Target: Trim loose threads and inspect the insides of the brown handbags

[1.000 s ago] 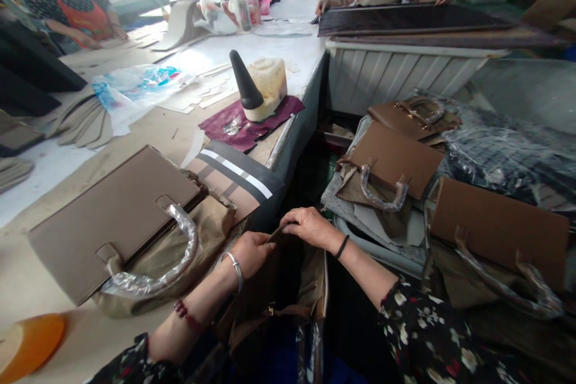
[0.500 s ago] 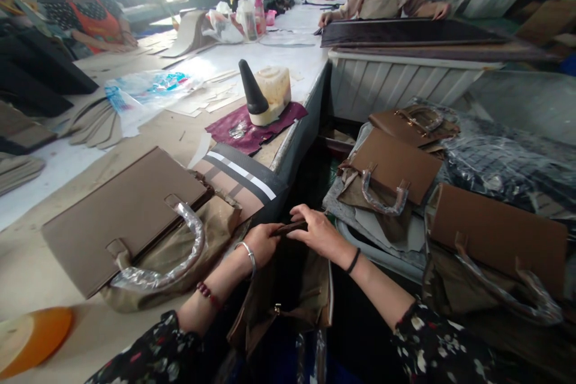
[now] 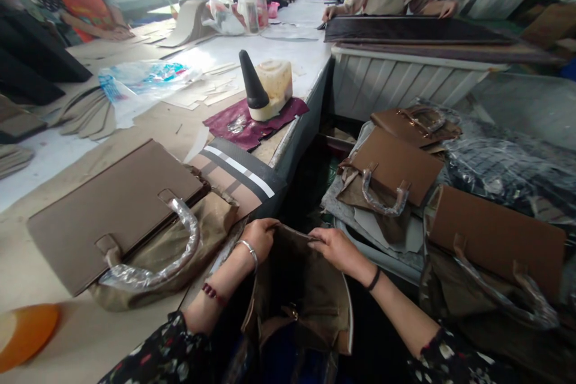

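Note:
Between my arms hangs a brown handbag [image 3: 302, 279], its mouth facing up and its dark inside showing. My left hand [image 3: 260, 241] pinches the far rim near its left end, and my right hand [image 3: 332, 247] grips the same rim farther right. A small gold-coloured fitting [image 3: 294, 314] shows inside the bag. The bag's handles near my lap are dim and partly hidden. To the left, on the table, lies a taupe handbag [image 3: 114, 210] with a plastic-wrapped handle [image 3: 155, 273] and its lining pulled out.
A glue container with a black cone [image 3: 252, 81] stands on purple material [image 3: 229, 126] on the table [image 3: 148, 114]. Brown handbags [image 3: 391, 162] [image 3: 497, 237] lie at right beside a grey bin [image 3: 382, 75]. An orange roll [image 3: 31, 333] sits lower left. Co-workers stand beyond.
My hands have moved apart along the rim, my right hand shifting right and down. The bag's mouth is spread wider and more of its inside shows.

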The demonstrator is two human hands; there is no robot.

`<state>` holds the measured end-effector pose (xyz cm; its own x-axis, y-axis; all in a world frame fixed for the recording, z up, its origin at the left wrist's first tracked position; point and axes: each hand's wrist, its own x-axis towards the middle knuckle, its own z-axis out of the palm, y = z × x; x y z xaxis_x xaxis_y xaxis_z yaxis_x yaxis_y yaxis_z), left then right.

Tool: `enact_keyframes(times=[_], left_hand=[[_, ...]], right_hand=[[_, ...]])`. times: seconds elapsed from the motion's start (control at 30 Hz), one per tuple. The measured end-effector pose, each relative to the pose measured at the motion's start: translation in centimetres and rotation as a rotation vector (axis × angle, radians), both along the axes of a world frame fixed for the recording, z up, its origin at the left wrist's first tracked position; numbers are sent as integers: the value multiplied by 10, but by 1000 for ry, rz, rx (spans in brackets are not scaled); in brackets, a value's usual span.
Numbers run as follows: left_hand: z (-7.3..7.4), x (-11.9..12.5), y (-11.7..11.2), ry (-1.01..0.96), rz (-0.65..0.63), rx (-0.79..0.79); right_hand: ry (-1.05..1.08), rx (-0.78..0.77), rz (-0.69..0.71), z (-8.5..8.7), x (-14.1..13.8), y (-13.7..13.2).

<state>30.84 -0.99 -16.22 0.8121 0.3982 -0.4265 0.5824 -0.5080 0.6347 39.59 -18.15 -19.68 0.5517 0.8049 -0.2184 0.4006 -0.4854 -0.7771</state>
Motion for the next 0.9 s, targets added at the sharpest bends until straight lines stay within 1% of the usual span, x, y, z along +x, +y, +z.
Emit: enact_keyframes(times=[0.13,0.27,0.37,0.53,0.63,0.73,0.9], left_hand=[[-3,6,-4,-11,-6,5],[-7,10,-3,-7,-46,-2],[-8,12,-2,3,-66,12],[-13,15,-1,13,-109,17],[-15,16,-1,29,-137,4],[-14,18,0,49,-163,-16],[-14,19,-3,64,-187,-40]], right_hand=[[63,-14,96,0,5,-11],[50,-48,93,3,11,-8],[-43,-87,117,7,9,-1],[-312,-246,154,6,3,2],[-378,-261,176,4,4,3],[-415,-226,198,4,4,11],[-461,-257,174,5,-1,22]])
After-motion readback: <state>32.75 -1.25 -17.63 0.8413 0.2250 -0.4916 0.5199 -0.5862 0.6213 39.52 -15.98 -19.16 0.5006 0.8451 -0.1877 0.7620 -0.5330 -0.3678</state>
